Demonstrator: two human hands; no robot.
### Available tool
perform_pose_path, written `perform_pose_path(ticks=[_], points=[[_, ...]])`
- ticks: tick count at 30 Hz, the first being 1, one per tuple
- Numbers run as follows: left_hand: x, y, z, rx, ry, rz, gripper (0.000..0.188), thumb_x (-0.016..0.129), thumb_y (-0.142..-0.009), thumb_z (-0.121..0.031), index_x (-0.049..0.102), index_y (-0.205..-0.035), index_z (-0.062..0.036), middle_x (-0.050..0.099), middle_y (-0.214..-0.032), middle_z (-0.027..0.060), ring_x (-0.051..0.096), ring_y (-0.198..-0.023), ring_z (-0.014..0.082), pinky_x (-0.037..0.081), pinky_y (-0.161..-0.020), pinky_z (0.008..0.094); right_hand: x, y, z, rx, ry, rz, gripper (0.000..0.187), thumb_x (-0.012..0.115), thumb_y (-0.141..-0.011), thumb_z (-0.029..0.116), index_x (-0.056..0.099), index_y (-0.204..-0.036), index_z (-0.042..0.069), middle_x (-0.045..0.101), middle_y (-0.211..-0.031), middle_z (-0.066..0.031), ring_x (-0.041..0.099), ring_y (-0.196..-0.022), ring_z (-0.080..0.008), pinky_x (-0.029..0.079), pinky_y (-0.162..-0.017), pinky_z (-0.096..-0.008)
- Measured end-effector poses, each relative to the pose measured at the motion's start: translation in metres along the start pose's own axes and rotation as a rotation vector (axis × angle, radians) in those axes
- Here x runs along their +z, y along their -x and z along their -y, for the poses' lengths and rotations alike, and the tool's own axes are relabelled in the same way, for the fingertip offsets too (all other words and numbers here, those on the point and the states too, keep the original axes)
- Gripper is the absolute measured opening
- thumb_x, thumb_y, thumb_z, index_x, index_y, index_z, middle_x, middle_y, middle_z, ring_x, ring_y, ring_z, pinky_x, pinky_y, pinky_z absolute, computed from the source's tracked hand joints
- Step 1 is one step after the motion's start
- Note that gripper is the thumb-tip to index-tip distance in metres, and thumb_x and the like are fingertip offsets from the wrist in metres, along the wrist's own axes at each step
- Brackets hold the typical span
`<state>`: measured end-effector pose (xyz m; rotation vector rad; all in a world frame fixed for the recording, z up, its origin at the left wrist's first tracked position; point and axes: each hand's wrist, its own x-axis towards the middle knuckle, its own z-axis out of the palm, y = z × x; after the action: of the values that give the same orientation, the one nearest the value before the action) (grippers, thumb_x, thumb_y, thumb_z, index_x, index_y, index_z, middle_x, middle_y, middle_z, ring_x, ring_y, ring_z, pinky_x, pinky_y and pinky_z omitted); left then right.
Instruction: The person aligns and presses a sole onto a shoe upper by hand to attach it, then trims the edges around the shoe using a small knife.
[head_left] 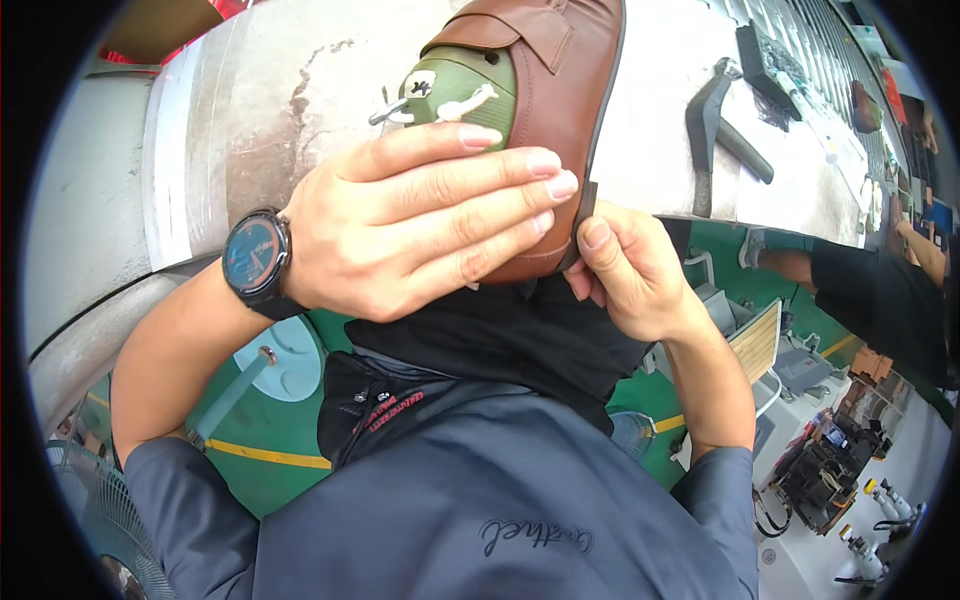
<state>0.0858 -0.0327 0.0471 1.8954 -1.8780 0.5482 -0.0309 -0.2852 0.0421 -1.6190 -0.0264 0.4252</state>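
A brown leather shoe (565, 120) lies at the worktable's near edge, its heel end toward me. A green shoe last (460, 80) fills its opening, with a metal pin and a whitish cord on top. My left hand (430, 215) rests flat across the shoe's heel part, fingers stretched out together, thumb hidden. A watch (257, 258) is on that wrist. At the heel's right side my right hand (630, 265) is closed, thumb and fingers pinching the dark sole edge (585, 215) of the shoe. What lies under its fingertips is partly hidden.
On the pale, stained worktable (250, 120) lies a dark two-armed metal tool (708, 130) to the right. A black block-like item (765, 70) sits beyond it. A round light-blue stool seat (285, 360) stands below left. Another person's leg (790, 265) shows at right, near machinery.
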Motion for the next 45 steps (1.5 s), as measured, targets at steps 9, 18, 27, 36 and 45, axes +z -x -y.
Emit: perform_pose_path(ticks=[9,18,27,36,45], points=[[0.001,-0.007,-0.003,-0.021,0.028,0.025,0.024,0.068,-0.098,-0.011,0.076,-0.120,-0.0066,0.078,-0.131,0.0073,0.070,-0.129,0.0208,0.046,-0.113,0.0347,-0.026,-0.014,0.033,0.153,0.328,0.144,0.052,0.052,-0.115,0.038,0.067,-0.084,-0.001,0.063,-0.063,-0.0071,0.063,-0.057,-0.0168,0.052,-0.056,-0.0346],[-0.005,-0.009,0.004,0.053,-0.019,0.110,0.029,0.065,-0.098,-0.007,0.074,-0.126,-0.0052,0.077,-0.133,0.0121,0.070,-0.130,0.0269,0.048,-0.111,0.0390,-0.031,-0.014,0.015,0.283,-0.063,0.023,0.062,0.046,-0.115,0.052,0.065,-0.083,0.002,0.061,-0.061,-0.0029,0.056,-0.054,-0.0097,0.045,-0.050,-0.0269],[-0.005,-0.006,0.004,0.060,0.002,0.098,0.028,0.067,-0.097,-0.008,0.075,-0.123,-0.0060,0.078,-0.130,0.0116,0.071,-0.127,0.0260,0.043,-0.113,0.0400,-0.027,-0.025,0.037,0.258,0.125,0.067,0.066,0.043,-0.116,0.051,0.062,-0.077,0.002,0.057,-0.058,-0.0033,0.056,-0.053,-0.0116,0.047,-0.054,-0.0313],[-0.003,0.009,-0.002,-0.026,-0.021,0.067,0.031,0.072,-0.095,-0.011,0.075,-0.126,-0.0086,0.074,-0.138,0.0125,0.067,-0.133,0.0272,0.040,-0.121,0.0483,0.023,-0.008,-0.009,-0.655,0.640,-0.571,0.072,0.086,-0.085,0.016,0.055,-0.147,-0.004,0.063,-0.133,-0.0293,0.066,-0.116,-0.0453,0.056,-0.097,-0.0472],[-0.007,-0.010,-0.016,-0.201,-0.066,-0.047,0.053,0.079,-0.089,-0.010,0.065,-0.140,-0.0091,0.065,-0.146,0.0139,0.061,-0.138,0.0317,0.033,-0.126,0.0610,0.029,-0.009,0.003,-0.557,1.092,-0.603,0.113,0.095,-0.062,0.015,0.040,-0.159,-0.007,0.050,-0.150,-0.0334,0.056,-0.134,-0.0475,0.049,-0.109,-0.0531]])
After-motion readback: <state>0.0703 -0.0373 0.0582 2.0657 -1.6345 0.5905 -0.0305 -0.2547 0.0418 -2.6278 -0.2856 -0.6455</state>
